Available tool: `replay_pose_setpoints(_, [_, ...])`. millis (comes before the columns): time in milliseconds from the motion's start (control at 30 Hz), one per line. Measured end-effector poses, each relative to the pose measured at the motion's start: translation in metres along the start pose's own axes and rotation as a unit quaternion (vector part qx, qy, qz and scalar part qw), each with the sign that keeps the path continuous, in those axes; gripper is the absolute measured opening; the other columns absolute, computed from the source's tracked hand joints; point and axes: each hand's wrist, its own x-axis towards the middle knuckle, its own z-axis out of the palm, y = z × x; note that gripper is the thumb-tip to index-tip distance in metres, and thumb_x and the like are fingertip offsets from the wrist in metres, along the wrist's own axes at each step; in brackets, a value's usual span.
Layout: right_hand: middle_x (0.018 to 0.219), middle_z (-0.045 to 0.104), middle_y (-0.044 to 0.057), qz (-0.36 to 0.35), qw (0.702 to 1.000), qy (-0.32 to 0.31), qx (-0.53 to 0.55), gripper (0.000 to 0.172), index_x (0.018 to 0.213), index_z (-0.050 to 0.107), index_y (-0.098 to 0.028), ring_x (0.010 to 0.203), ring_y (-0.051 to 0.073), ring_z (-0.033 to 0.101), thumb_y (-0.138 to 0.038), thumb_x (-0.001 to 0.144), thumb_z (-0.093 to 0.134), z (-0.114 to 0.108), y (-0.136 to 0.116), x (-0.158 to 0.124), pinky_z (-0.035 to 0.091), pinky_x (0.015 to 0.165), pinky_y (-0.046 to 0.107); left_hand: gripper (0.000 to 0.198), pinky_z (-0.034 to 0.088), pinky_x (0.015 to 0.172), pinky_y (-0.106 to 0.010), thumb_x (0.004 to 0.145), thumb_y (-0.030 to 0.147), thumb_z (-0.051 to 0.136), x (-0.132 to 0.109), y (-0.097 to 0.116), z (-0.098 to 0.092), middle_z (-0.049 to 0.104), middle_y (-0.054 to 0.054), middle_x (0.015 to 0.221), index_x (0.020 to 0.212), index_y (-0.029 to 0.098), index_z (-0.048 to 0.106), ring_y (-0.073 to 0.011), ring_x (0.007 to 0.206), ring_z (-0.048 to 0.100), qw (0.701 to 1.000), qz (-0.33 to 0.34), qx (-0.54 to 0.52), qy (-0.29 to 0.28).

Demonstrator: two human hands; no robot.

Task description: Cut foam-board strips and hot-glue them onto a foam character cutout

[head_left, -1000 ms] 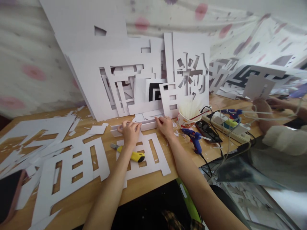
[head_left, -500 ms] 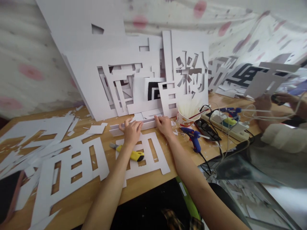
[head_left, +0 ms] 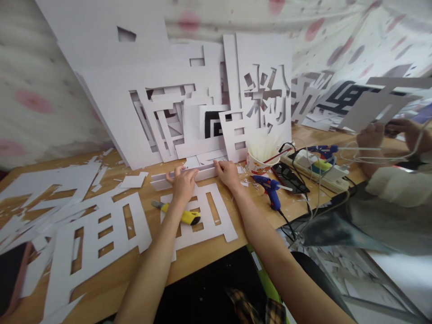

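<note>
1. Shifted slightly left and up in my head-camera view since the last frame, the whole bench looks as if the head has turned a little; both hands remain on the white board strip (head_left: pixel 206 174), and a co-worker's white cutout (head_left: pixel 361 110) has tilted further right.

2. That strip is long and narrow and stands on edge, running left to right across my front and angling slightly away toward its right end.

3. I have the left hand (head_left: pixel 184 185) closed over it partway along, its left end sticking out beyond the fingers. I have the right hand (head_left: pixel 228 174) clamped at its right end. Neither hand is nearer: both touch it, with a bare stretch between.

4. On the near side of the strip, a white cutout panel (head_left: pixel 212 230) lies flat, with a yellow utility knife (head_left: pixel 191 218) across it, partly hidden by the left forearm.

5. To the right are a paper cup (head_left: pixel 255 167) of glue sticks (head_left: pixel 263 145), a blue glue gun (head_left: pixel 272 193) and a power strip (head_left: pixel 332 181).

6. Behind, large white boards (head_left: pixel 101 67) lean against a spotted curtain (head_left: pixel 33 121).
</note>
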Motion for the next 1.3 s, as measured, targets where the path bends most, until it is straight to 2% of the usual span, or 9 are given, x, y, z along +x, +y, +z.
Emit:
replay_pose_setpoints(367, [0.053,0.054,0.002,-0.003,1.0,-0.003,-0.004,0.052,0.054,0.049,-0.023,0.054,0.016,0.045,-0.04,0.101,0.038,-0.0009,-0.0006,0.0009,0.032,0.062,0.031,0.031,0.013,0.106,-0.061,0.098,0.02,0.045,0.0007,0.0021,-0.0032,0.076,-0.006,0.109,0.102,0.03,0.074,-0.0325,0.127,0.045,1.0,0.004,-0.001,-0.009])
replay_pose_setpoints(733, [0.052,0.053,0.001,-0.009,1.0,-0.003,-0.006,0.05,0.054,0.046,-0.022,0.053,0.016,0.045,-0.038,0.101,0.039,-0.0018,-0.0003,0.0012,0.032,0.065,0.031,0.024,0.013,0.106,-0.061,0.098,0.03,0.049,-0.0016,0.0008,-0.0022,0.074,-0.008,0.111,0.106,0.029,0.072,-0.0339,0.125,0.045,1.0,0.008,0.014,0.02])
replay_pose_setpoints(1000, [0.053,0.054,0.001,-0.011,1.0,-0.007,-0.011,0.047,0.055,0.047,-0.022,0.054,0.016,0.048,-0.035,0.1,0.042,-0.001,0.0005,0.0012,0.034,0.07,0.031,0.035,0.014,0.104,-0.061,0.095,0.015,0.046,-0.0027,-0.0018,-0.0035,0.074,-0.005,0.114,0.107,0.034,0.073,-0.0328,0.127,0.042,0.999,0.026,0.026,-0.005])
replay_pose_setpoints(1167, [0.053,0.055,0.001,-0.011,1.0,-0.009,-0.009,0.047,0.055,0.048,-0.022,0.054,0.016,0.048,-0.034,0.1,0.042,-0.0019,-0.0003,0.0009,0.034,0.071,0.031,0.037,0.015,0.105,-0.063,0.095,0.012,0.046,-0.0022,-0.0017,-0.0052,0.075,-0.006,0.11,0.11,0.033,0.072,-0.0324,0.128,0.043,0.999,0.029,0.027,-0.017])
replay_pose_setpoints(1300, [0.052,0.055,0.001,-0.013,1.0,-0.011,-0.006,0.047,0.055,0.048,-0.022,0.054,0.016,0.048,-0.034,0.1,0.042,-0.0027,-0.0006,0.0011,0.035,0.071,0.031,0.043,0.015,0.106,-0.066,0.092,0.007,0.045,-0.0026,-0.0019,-0.0058,0.074,-0.006,0.116,0.113,0.033,0.071,-0.0329,0.13,0.042,0.999,0.031,0.018,-0.023])
